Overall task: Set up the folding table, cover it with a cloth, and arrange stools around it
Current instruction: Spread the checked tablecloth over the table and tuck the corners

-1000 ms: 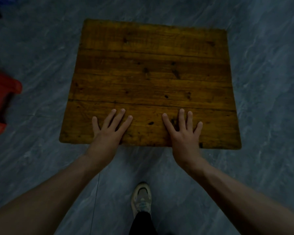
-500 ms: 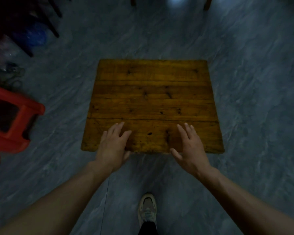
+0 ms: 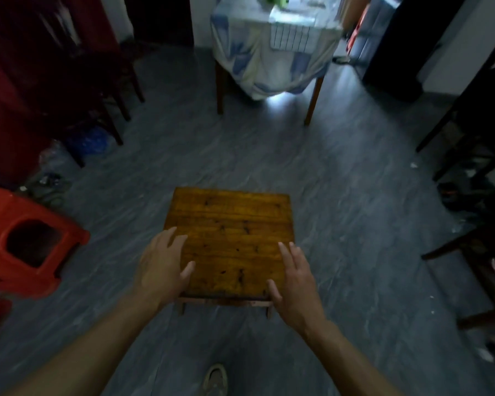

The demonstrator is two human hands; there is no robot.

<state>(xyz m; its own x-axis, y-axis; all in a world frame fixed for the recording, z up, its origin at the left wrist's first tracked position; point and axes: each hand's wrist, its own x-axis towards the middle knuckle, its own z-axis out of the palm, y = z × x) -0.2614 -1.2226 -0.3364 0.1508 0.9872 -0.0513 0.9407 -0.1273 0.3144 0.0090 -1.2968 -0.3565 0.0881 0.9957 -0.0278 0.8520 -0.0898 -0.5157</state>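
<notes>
folding table (image 3: 229, 238) stands upright on the grey floor (image 3: 340, 195), red plastic stool (image 3: 26, 244) to its left. left hand (image 3: 163, 270) and right hand (image 3: 295, 284) hover open over its near edge, holding nothing; weight there could tip it, or fold it if unlocked.

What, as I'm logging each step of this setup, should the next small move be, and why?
Probably lift both hands clear and go for a cloth. The folding table stands on its legs with a bare wooden top. The left hand and right hand are open at its near edge, holding nothing. The red plastic stool at the left can likely wait until the top is covered.
</notes>
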